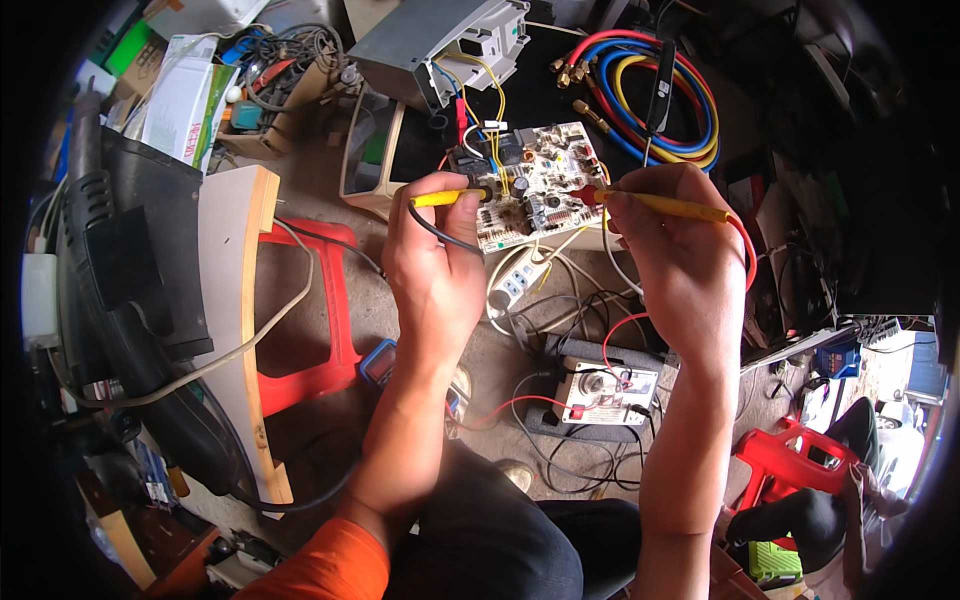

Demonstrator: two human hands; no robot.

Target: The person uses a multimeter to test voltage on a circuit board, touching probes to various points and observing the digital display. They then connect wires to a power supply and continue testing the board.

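Observation:
Pinched in my left hand (432, 270) is a yellow test probe (436, 199) with a black lead. My right hand (672, 245) grips a second yellow test probe (690, 208), this one with a red collar and a red lead. Both point inward over a white circuit board (570, 160) crowded with components. I cannot tell whether either tip touches it. Yellow and blue wires (492, 150) run from the board to a grey plastic housing (410, 55) behind it. Below, between my forearms, a white box with a knob (600, 390) has red and black leads attached.
A coil of red, blue and yellow hoses (712, 120) lies at the back right. Beneath the board are a power strip (520, 278) and tangled cables. A red stool (340, 335) stands left, beside a wooden-edged panel (232, 300). At lower right, another person's hand (862, 485) is near a red stool (785, 455).

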